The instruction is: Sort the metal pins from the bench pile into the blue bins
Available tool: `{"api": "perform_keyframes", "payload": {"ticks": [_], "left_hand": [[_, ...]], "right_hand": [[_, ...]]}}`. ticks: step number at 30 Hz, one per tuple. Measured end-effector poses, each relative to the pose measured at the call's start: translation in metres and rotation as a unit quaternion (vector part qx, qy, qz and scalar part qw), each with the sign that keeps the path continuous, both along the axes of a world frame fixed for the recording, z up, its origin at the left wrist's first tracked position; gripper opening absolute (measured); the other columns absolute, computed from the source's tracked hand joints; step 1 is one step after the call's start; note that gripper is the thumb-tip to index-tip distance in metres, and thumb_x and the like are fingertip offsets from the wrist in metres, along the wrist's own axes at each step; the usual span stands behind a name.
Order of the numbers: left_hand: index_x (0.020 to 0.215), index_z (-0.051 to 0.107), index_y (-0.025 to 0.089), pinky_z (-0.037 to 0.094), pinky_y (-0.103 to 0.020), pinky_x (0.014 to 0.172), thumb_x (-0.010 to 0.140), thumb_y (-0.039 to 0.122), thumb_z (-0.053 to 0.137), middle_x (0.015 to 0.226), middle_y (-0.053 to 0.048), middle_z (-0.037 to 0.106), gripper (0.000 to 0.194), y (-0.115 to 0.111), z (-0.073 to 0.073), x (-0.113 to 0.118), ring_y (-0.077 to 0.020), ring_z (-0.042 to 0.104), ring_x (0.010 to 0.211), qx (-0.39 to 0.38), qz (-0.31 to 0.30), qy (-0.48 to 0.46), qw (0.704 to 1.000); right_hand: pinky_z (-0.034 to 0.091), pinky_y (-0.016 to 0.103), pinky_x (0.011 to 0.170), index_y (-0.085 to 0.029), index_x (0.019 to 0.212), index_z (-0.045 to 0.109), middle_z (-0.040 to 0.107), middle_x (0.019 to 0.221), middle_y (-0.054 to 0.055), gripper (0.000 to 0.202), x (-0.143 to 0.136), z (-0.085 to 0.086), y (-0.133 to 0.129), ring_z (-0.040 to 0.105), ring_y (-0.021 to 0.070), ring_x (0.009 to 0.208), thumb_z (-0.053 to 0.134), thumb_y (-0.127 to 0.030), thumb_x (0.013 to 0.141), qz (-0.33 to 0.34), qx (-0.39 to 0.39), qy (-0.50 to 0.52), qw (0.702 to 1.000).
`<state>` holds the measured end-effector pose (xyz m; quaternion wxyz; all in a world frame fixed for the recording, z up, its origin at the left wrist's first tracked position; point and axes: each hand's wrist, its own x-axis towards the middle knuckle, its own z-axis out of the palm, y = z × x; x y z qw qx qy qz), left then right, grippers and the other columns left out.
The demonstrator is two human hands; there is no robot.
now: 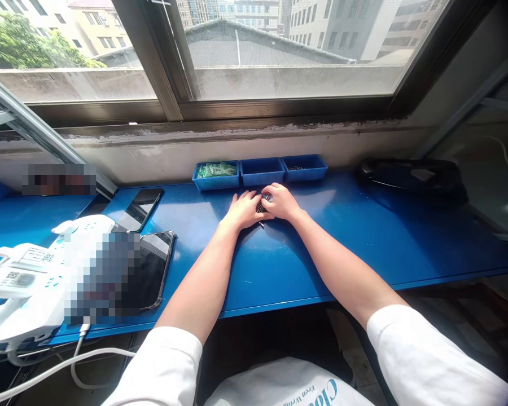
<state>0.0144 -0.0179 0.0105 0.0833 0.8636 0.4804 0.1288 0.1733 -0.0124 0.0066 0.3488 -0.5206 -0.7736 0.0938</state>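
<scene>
On the blue table (275, 270), a small heap of dark, thin metal pieces (262, 206) lies between my two hands. My left hand (246, 210) rests palm down at the heap's left side, its fingers apart. From the right, my right hand (280, 201) curves over the heap, fingertips touching its edge; whether a piece is held is hidden. One loose piece (261, 225) lies just in front of the heap. Behind my hands stand three joined blue bins: the left bin (217, 182) holds green packets, the middle bin (262, 179) and right bin (305, 175) hold small dark pieces.
Two phones (140, 210) (158, 270) lie at the left, beside a white power strip (51, 287) with plugs and cables. A black case (412, 179) sits at the back right. A window (271, 56) and its wall border the table's back.
</scene>
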Motion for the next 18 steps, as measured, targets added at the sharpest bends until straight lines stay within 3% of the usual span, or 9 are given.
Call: {"api": "perform_keyframes", "payload": {"ticks": [7, 12, 18], "left_hand": [[0.121, 0.057, 0.024, 0.039, -0.036, 0.102, 0.077, 0.052, 0.061, 0.128, -0.007, 0.059, 0.052, 0.003, 0.000, 0.002, -0.0284, 0.046, 0.127, 0.005, -0.026, -0.038, 0.999], [0.111, 0.061, 0.023, 0.047, -0.031, 0.087, 0.079, 0.050, 0.061, 0.114, -0.007, 0.065, 0.042, 0.001, 0.003, 0.002, -0.0266, 0.056, 0.114, 0.008, -0.037, -0.051, 0.998], [0.113, 0.060, 0.024, 0.048, -0.028, 0.072, 0.077, 0.052, 0.062, 0.105, -0.006, 0.066, 0.046, 0.004, -0.001, -0.001, -0.0234, 0.063, 0.093, 0.010, -0.031, -0.078, 0.996]], "right_hand": [[0.047, 0.027, 0.077, -0.016, 0.091, 0.069, 0.062, 0.091, 0.006, 0.022, 0.004, -0.005, 0.005, 0.059, 0.0166, 0.082, 0.053, -0.025, 0.078, 0.008, -0.063, -0.018, 0.998], [0.047, 0.029, 0.081, -0.016, 0.109, 0.064, 0.060, 0.103, 0.010, 0.036, 0.006, 0.001, 0.002, 0.057, 0.0217, 0.096, 0.057, -0.036, 0.079, -0.048, -0.063, -0.084, 0.993], [0.045, 0.027, 0.075, -0.019, 0.098, 0.068, 0.063, 0.096, 0.008, 0.028, 0.007, 0.005, 0.001, 0.059, 0.0192, 0.088, 0.054, -0.038, 0.084, -0.028, -0.092, -0.118, 0.988]]}}
